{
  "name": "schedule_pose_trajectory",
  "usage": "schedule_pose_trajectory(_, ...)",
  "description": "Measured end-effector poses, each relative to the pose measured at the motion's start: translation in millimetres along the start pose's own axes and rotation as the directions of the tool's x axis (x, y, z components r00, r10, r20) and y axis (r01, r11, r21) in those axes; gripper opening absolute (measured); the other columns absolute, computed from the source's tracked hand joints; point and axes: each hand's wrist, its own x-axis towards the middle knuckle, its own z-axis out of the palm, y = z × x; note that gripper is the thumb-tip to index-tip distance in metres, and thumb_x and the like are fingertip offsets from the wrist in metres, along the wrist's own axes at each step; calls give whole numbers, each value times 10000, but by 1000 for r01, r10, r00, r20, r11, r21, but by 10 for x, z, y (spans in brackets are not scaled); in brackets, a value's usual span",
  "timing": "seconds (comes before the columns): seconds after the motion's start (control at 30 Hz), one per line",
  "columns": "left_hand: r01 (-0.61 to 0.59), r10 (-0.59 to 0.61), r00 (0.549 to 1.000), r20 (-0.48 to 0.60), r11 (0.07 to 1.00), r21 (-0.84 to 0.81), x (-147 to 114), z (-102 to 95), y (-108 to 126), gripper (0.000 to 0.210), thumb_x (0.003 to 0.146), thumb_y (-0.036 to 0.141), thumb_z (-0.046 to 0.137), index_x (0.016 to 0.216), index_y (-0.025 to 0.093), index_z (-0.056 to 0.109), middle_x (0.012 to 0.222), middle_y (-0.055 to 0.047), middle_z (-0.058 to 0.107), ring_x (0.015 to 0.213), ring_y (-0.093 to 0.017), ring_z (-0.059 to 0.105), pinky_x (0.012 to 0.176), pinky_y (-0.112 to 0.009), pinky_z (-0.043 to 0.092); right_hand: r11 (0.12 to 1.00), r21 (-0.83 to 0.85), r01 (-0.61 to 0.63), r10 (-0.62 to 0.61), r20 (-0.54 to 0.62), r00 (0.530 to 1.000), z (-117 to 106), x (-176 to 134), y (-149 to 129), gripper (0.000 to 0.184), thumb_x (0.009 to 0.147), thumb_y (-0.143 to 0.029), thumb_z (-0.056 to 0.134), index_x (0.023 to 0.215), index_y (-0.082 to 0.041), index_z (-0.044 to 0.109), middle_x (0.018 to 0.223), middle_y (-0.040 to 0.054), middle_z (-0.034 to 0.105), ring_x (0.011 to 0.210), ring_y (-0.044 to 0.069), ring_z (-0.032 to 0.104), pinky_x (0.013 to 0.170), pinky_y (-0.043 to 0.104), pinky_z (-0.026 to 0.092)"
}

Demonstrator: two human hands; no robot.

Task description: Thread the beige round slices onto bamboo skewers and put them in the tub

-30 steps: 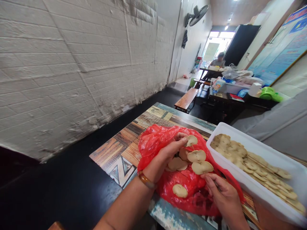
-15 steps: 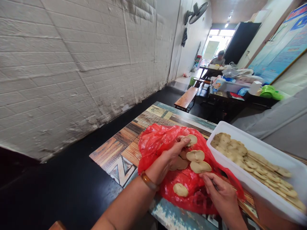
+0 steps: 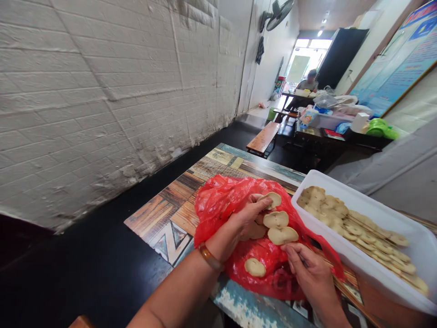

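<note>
My left hand [image 3: 248, 213] is closed, pinching a round, flat, beige slice [image 3: 274, 200] between thumb and fingers. My right hand [image 3: 309, 266] is closed on the lower end of a thin skewer, mostly hidden by the fingers and food. Two more slices [image 3: 282, 235] sit on this skewer between the hands, one above the other. Beneath both hands a crumpled red plastic bag [image 3: 218, 200] lies spread out. On it rest a loose slice [image 3: 255, 267] and several others partly hidden behind my left hand.
A white plastic box [image 3: 385, 202] to the right holds many skewered slices [image 3: 324, 205]. Thin sticks [image 3: 351, 296] lie on the patterned table [image 3: 180, 196] by my right hand. Farther off are a wooden bench [image 3: 264, 136], a cluttered table and a seated person [image 3: 308, 84].
The view has shifted slightly. Both hands keep nearly the same places around the skewer, and the slices on it look the same.
</note>
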Motion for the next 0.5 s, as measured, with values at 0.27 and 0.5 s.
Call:
schedule_pose_trajectory(0.27, -28, 17, 996, 85, 990, 138, 41, -17, -26, 455, 581, 503, 750, 513, 124, 509, 496, 46, 388, 476, -40, 291, 476, -226, 170, 1000, -6, 10, -10, -54, 998, -18, -8, -81, 359, 874, -459, 475, 692, -194, 636, 499, -26, 511, 469, 143, 517, 487, 230, 433)
schedule_pose_trajectory(0.5, 77, -66, 994, 92, 990, -115, -28, 55, 75, 357, 641, 445, 742, 814, 149, 643, 693, -29, 590, 610, -129, 512, 579, -264, 392, 961, 249, -122, 135, -34, 990, 1, 9, -8, 372, 847, -500, 502, 738, -166, 622, 495, -50, 432, 447, 118, 436, 429, 219, 363)
